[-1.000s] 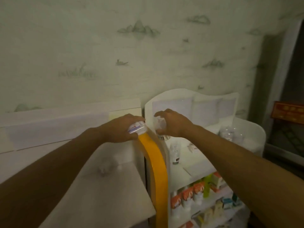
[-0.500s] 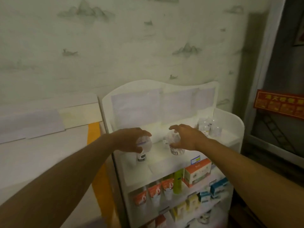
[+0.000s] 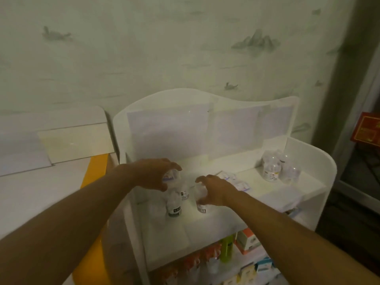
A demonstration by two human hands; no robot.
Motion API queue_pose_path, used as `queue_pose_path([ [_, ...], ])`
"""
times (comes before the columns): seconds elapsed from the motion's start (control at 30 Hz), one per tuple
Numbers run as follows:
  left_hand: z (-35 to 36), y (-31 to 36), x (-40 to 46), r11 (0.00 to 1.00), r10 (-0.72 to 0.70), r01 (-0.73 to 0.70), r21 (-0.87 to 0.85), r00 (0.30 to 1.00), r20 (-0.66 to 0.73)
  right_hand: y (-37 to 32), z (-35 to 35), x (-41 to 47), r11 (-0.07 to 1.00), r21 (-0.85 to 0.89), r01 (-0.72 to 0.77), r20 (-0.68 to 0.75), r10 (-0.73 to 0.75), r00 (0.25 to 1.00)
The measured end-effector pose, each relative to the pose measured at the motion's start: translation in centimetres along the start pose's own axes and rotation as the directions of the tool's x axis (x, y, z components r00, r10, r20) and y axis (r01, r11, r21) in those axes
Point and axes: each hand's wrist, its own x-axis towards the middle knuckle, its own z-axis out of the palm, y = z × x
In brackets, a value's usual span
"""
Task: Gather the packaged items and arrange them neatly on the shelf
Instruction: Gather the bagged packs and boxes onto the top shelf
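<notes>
1. Top shelf (image 3: 216, 219) of the white display unit carries the packaged items. Three small clear-wrapped bottles (image 3: 174, 204) stand together near its left-centre; a second cluster of wrapped bottles (image 3: 275, 169) stands at the far right corner; flat sachet-like packs (image 3: 234, 181) lie between the two groups.
2. Left hand (image 3: 152, 174): grip curled around the top of one wrapped bottle (image 3: 171, 174) at the back of the left group. Fingers look loose; cannot tell whether it is holding the bottle or has let go.
3. Right hand (image 3: 213, 191): fingers spread wide, arched beside another bottle (image 3: 200, 199), thumb and fingertips near it. Contact not clear; grip reads as open.
4. Progress, as a judgement: a good share of the items is on the shelf, and the two bottles under the hands appear to be at the placing stage. Remaining: straighten the left group into a row, and possibly tidy the flat packs, which lie askew.
5. Lower shelves hold orange, green and blue boxes (image 3: 246, 243), only partly in view.
6. Hard to make out: light is dim and the picture soft, so labels are unreadable. Clear wrapping blurs bottle outlines against the white shelf. No supply of further items is in view.
</notes>
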Motion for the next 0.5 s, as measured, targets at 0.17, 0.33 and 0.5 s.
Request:
queue_pose_path([
  [0.17,0.9,-2.0,2.2,1.000,0.022,-0.022,0.006,1.000,0.022,-0.7,3.4,5.1,0.999,0.032,0.014,0.093,-0.017,0.996],
  [0.33,1.0,-3.0,3.6,0.999,0.025,-0.024,-0.036,1.000,0.018,-1.5,5.4,7.7,0.997,0.078,0.025,0.121,-0.034,0.992],
  [0.5,1.3,-3.1,4.5,1.000,0.004,-0.003,-0.029,1.000,0.029,-1.2,5.2,7.9,0.997,-0.031,0.076,0.117,-0.072,0.991],
])
